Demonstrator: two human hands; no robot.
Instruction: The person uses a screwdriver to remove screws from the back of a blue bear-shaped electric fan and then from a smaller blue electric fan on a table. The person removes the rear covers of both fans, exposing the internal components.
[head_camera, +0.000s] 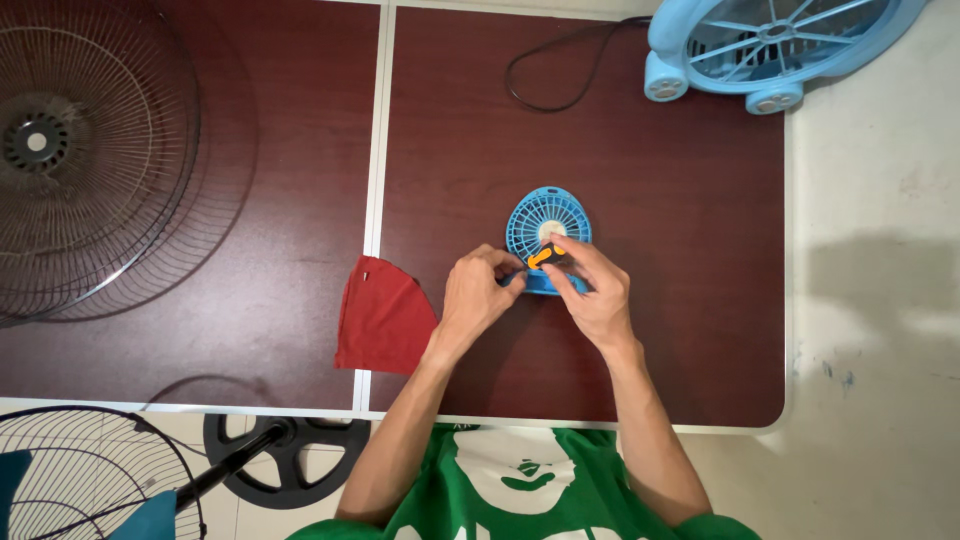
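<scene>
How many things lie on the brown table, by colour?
Blue: 2, small handheld fan and larger desk fan
Red: 1, cloth
Orange: 1, small tool
Black: 1, cable
Grey: 1, wire fan guard
Total: 6

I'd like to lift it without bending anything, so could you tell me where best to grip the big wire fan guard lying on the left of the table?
Probably the wire fan guard is best gripped by its thick outer rim, from the near edge; the thin spokes look easy to bend.
</scene>
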